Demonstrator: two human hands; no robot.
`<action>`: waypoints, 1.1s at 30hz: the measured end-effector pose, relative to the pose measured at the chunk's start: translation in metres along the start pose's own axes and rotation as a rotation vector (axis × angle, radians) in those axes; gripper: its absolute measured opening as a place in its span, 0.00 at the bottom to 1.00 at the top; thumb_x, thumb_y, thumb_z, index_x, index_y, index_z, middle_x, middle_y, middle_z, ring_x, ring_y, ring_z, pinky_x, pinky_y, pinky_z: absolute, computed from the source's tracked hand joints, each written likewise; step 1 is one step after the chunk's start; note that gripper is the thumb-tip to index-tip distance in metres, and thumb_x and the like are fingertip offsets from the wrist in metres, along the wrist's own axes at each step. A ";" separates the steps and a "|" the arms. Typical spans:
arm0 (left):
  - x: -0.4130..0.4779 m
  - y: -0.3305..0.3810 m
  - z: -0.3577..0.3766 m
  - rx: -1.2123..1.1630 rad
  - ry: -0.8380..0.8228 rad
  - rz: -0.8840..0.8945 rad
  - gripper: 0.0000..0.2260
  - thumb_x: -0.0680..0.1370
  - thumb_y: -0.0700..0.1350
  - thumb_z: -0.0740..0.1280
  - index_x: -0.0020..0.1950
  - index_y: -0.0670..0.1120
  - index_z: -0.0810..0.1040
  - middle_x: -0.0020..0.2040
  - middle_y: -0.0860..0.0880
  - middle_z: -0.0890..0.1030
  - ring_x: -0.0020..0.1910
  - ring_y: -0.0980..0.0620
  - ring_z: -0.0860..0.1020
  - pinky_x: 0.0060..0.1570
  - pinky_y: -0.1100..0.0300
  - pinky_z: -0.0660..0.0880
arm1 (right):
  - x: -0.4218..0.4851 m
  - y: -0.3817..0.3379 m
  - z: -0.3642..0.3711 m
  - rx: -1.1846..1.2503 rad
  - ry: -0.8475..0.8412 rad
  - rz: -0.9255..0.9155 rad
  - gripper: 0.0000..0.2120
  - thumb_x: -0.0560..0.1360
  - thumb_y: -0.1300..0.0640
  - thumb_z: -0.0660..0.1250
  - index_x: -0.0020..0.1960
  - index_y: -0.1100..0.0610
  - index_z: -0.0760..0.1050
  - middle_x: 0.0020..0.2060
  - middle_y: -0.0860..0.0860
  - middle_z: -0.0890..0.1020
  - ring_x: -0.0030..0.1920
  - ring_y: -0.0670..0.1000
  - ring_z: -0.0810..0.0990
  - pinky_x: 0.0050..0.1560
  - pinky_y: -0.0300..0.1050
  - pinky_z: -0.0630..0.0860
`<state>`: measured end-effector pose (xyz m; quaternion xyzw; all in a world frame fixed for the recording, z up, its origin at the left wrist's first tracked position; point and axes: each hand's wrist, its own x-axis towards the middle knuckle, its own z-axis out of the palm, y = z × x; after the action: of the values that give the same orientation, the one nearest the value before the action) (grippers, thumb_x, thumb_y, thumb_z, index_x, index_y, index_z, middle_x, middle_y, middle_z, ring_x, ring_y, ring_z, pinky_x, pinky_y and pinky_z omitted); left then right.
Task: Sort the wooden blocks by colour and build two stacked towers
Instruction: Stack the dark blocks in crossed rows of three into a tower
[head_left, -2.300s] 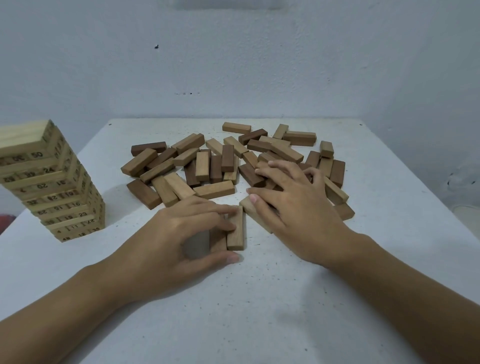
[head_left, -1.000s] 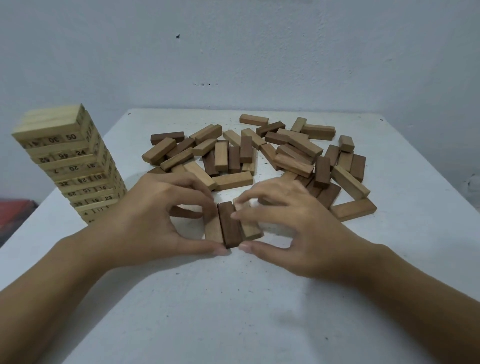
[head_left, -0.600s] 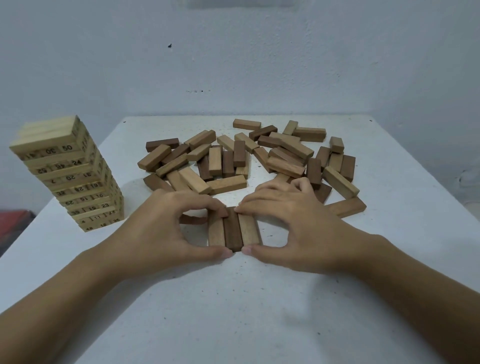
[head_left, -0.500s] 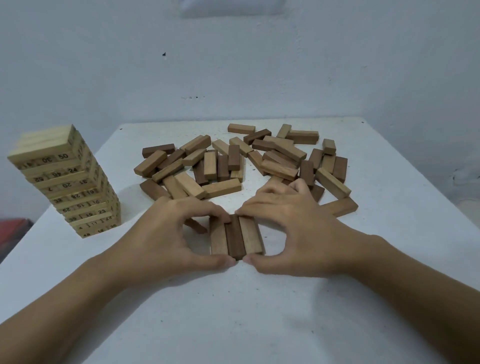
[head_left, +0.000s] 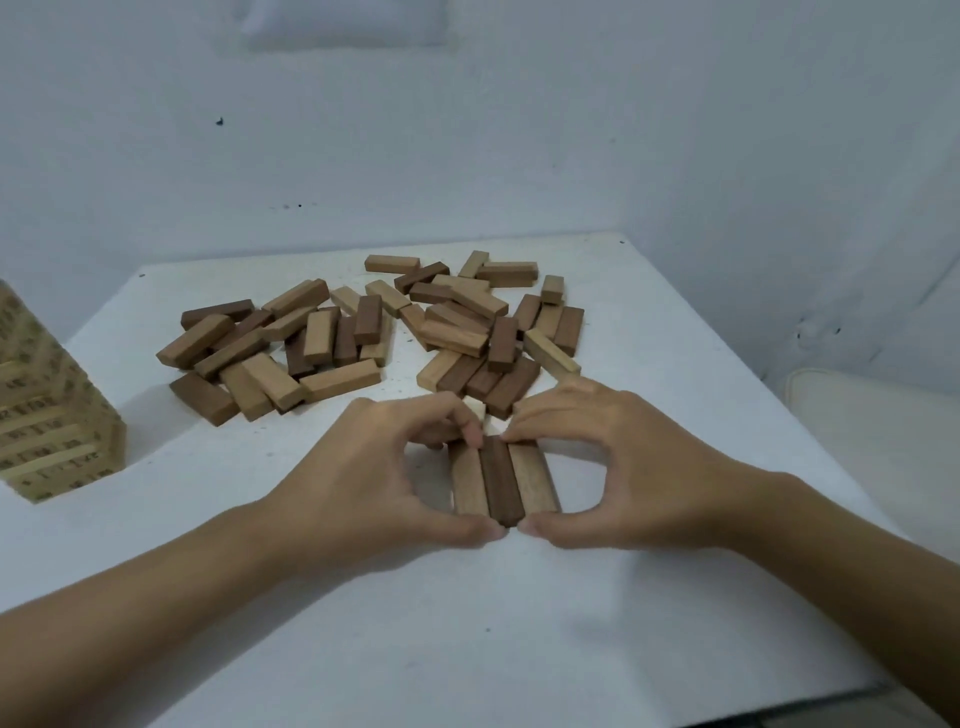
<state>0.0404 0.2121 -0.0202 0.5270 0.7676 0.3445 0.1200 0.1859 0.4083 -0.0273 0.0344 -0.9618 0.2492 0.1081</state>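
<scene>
The right hand (head_left: 639, 467) has added a light block (head_left: 532, 480), making a three-block row (head_left: 501, 480)

Findings. The row of three rectangular wooden blocks (head_left: 503, 480) I hold: bare wood, matt, faint grain. Its dark brown centre block (head_left: 500, 491): smooth, no sheen. The scattered heap of tan and brown wooden blocks (head_left: 366, 322): same matt finish. The pale wooden tower with printed black numbers (head_left: 52, 426): lighter raw-looking wood. The white tabletop (head_left: 467, 649): matt, finely speckled. The pale painted wall (head_left: 519, 130): matt, scuffed.

Dim, bluish, even light. A soft shadow falls right of the tower (head_left: 52, 415) on the table (head_left: 675, 322). Detail is slightly soft; the tower blurs and leans at the left edge.
</scene>
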 end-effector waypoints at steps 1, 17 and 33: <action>0.005 0.003 0.005 -0.021 -0.008 0.001 0.23 0.60 0.54 0.86 0.48 0.53 0.80 0.47 0.57 0.84 0.52 0.56 0.82 0.53 0.56 0.76 | -0.006 0.005 -0.004 0.022 0.005 0.010 0.27 0.67 0.42 0.79 0.63 0.50 0.80 0.60 0.39 0.80 0.64 0.44 0.75 0.64 0.47 0.73; 0.058 0.010 0.028 -0.019 -0.027 0.111 0.24 0.66 0.57 0.82 0.53 0.50 0.75 0.49 0.54 0.84 0.50 0.49 0.80 0.51 0.49 0.74 | -0.011 0.050 -0.024 0.123 0.065 0.237 0.26 0.67 0.43 0.80 0.63 0.42 0.76 0.63 0.37 0.76 0.66 0.39 0.72 0.69 0.47 0.70; 0.053 0.001 0.031 -0.074 0.025 0.141 0.24 0.64 0.58 0.83 0.51 0.52 0.76 0.50 0.54 0.84 0.51 0.50 0.83 0.52 0.47 0.79 | -0.011 0.047 -0.025 0.204 0.091 0.276 0.26 0.61 0.44 0.84 0.56 0.39 0.80 0.57 0.40 0.78 0.64 0.40 0.74 0.60 0.31 0.67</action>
<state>0.0363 0.2721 -0.0329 0.5703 0.7169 0.3869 0.1052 0.1955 0.4617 -0.0305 -0.0987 -0.9212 0.3593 0.1121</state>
